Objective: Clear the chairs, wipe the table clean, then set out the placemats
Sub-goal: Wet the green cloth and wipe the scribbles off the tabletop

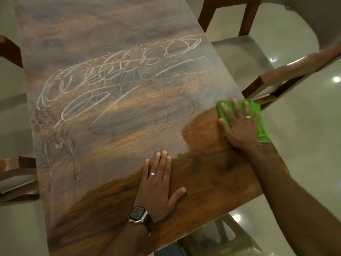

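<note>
At the nine o'clock edge, parts of two wooden chairs (11, 50) are poking in beside the long wooden table (212, 183), whose long axis is running from about six o'clock up toward twelve, tilted slightly leftward at the far end. Looping whitish wet streaks (103, 78) are lying across the far left and middle of the tabletop, with beads of liquid (39, 117) gathering near the ten o'clock edge. The near strip is looking dry and a warmer brown.

Toward six o'clock, the left hand (156, 183) is resting flat on the wood, fingers together pointing to twelve, thumb splayed right, gripping nothing. It is wearing a ring and, on the wrist, a smartwatch (138, 215).

At three o'clock, the right hand (239, 124) is pressing down with fingers spread on a folded green cloth (258, 111), palm flat rather than clenched. The cloth is sitting at the table's right edge, its longer side running along that edge, toward eleven o'clock. Just beyond it, another wooden chair with a pale seat (239, 58) is standing close to the table.
</note>
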